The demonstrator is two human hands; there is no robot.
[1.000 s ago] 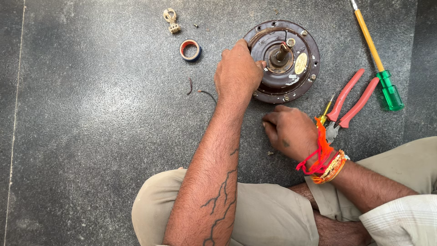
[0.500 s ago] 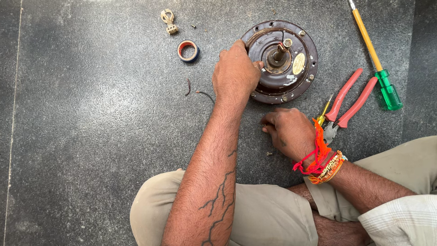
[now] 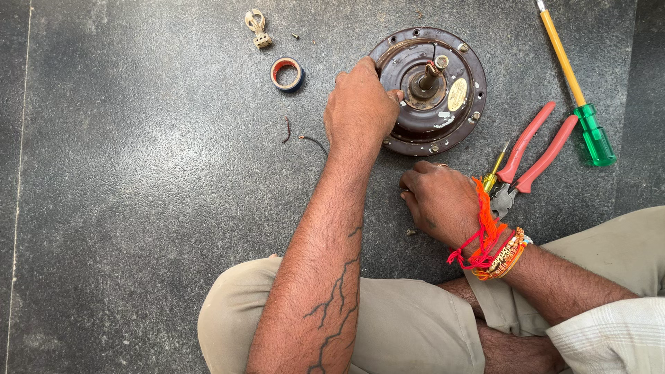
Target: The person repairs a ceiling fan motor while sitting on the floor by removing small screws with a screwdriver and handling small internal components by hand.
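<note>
both hands work low: left hand [image 3: 360,111] fingers grip the motor housing [image 3: 443,118], right hand [image 3: 440,201] fingers curl shut.

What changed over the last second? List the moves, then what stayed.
Hardly anything moved. The left hand stays on the rim of the round brown metal motor housing; the right hand stays on the floor beside it. The red-handled pliers, tape roll and green-handled screwdriver lie unmoved.

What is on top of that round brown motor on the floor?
The left hand rests on the left edge of the round brown motor, covering that part. A central shaft stands up, with a pale oval label beside it. What lies under the hand cannot be seen.
</note>
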